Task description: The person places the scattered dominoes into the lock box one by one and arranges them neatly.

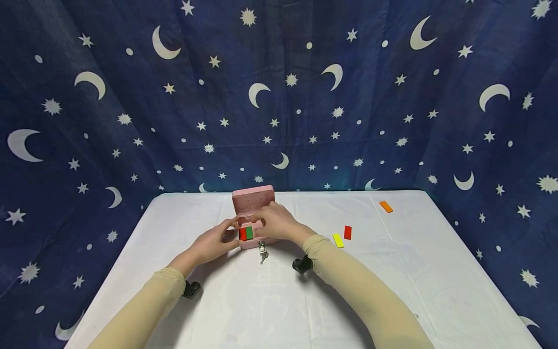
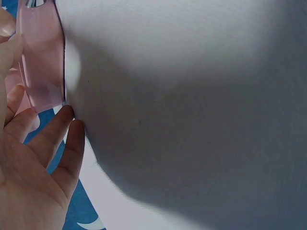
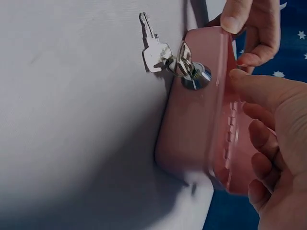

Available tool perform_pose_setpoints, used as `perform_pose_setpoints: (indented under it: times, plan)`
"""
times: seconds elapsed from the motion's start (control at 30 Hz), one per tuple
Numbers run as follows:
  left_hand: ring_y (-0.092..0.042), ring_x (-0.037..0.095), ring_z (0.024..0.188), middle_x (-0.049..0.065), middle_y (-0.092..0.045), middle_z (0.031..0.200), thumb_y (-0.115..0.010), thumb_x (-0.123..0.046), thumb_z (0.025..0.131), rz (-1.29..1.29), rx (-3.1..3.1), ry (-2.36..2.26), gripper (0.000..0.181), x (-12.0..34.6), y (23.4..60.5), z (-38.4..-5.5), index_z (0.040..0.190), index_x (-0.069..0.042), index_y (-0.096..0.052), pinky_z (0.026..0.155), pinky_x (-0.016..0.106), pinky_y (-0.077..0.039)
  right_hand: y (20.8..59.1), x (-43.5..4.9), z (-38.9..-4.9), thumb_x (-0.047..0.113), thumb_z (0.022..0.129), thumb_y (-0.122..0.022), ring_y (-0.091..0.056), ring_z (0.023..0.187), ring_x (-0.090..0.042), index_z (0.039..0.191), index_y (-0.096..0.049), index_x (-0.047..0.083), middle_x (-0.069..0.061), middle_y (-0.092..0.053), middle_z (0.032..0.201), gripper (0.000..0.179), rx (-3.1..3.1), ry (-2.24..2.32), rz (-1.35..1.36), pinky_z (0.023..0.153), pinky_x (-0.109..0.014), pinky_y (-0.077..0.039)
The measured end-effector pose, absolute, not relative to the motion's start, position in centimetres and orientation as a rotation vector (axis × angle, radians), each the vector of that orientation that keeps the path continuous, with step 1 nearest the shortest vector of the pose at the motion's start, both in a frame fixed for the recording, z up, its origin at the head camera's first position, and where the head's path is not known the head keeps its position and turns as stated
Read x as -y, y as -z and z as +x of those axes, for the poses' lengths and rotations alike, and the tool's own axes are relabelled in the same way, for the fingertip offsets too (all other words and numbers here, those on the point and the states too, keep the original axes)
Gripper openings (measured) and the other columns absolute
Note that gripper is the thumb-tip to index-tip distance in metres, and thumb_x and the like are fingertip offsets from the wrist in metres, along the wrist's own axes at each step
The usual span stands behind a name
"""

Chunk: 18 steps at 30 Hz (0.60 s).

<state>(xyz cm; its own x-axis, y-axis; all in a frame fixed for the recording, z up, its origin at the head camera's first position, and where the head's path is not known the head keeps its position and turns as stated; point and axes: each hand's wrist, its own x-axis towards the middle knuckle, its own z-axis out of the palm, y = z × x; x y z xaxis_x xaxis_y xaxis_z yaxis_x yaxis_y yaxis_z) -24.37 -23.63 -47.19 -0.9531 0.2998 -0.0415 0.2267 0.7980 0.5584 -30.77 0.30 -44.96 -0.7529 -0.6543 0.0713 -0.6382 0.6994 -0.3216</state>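
A pink metal box (image 1: pixel 250 245) stands on the table with its lid (image 1: pixel 254 198) raised at the back. Inside, at the left end, a red block (image 1: pixel 242 234) and a green block (image 1: pixel 249 233) stand side by side. My left hand (image 1: pixel 213 242) holds the box's left end, thumb at the front corner and a finger at the far rim. My right hand (image 1: pixel 276 222) reaches over the right part of the box, fingers bent beside the green block; nothing shows between them. A lock with keys (image 3: pixel 156 55) hangs on the box's front wall.
To the right on the white tablecloth (image 1: pixel 261 310) lie a yellow block (image 1: pixel 338 240), a red block (image 1: pixel 348 232) and, farther back, an orange block (image 1: pixel 386 207). Behind the table hangs a dark blue curtain (image 1: pixel 279 126) with moons and stars.
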Motion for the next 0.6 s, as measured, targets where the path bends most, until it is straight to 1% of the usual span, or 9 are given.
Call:
perform_pose_setpoints:
  times: [0.13, 0.23, 0.37, 0.6]
  plan:
    - [-0.056, 0.031, 0.131, 0.007, -0.044, 0.157, -0.07, -0.043, 0.094, 0.433, -2.854, -0.867, 0.04, 23.6, 47.3, -24.4, 0.124, -0.024, -0.052, 0.1, 0.056, -0.047, 44.1, -2.2, -30.2, 0.037, 0.085, -0.079, -0.045, 0.086, -0.015, 0.12, -0.076, 0.024, 0.009, -0.058, 0.077, 0.038, -2.872, 0.575, -1.059, 0.073, -0.032, -0.037]
    - [-0.054, 0.03, 0.133, 0.003, -0.039, 0.161, -0.07, -0.045, 0.094, 0.446, -2.846, -0.878, 0.04, 23.5, 47.3, -24.4, 0.123, -0.023, -0.053, 0.103, 0.056, -0.045, 43.4, -4.1, -29.7, 0.039, 0.084, -0.08, -0.044, 0.084, -0.016, 0.122, -0.075, 0.023, 0.009, -0.056, 0.077, 0.042, -2.891, 0.605, -1.047, 0.072, -0.033, -0.036]
    - [-0.053, 0.03, 0.134, 0.002, -0.036, 0.162, -0.07, -0.046, 0.094, 0.442, -2.838, -0.881, 0.042, 23.4, 47.3, -24.4, 0.123, -0.021, -0.053, 0.106, 0.057, -0.043, 42.9, -6.8, -29.3, 0.037, 0.084, -0.081, -0.043, 0.083, -0.016, 0.12, -0.075, 0.021, 0.008, -0.056, 0.078, 0.04, -2.909, 0.632, -1.035, 0.074, -0.034, -0.037]
    - [-0.054, 0.029, 0.134, 0.002, -0.037, 0.162, -0.071, -0.046, 0.094, 0.428, -2.845, -0.872, 0.044, 23.3, 47.1, -24.3, 0.124, -0.019, -0.054, 0.105, 0.056, -0.043, 42.5, -11.4, -29.5, 0.041, 0.084, -0.082, -0.044, 0.083, -0.015, 0.118, -0.076, 0.025, 0.008, -0.058, 0.08, 0.038, -2.969, 0.618, -0.95, 0.075, -0.034, -0.038]
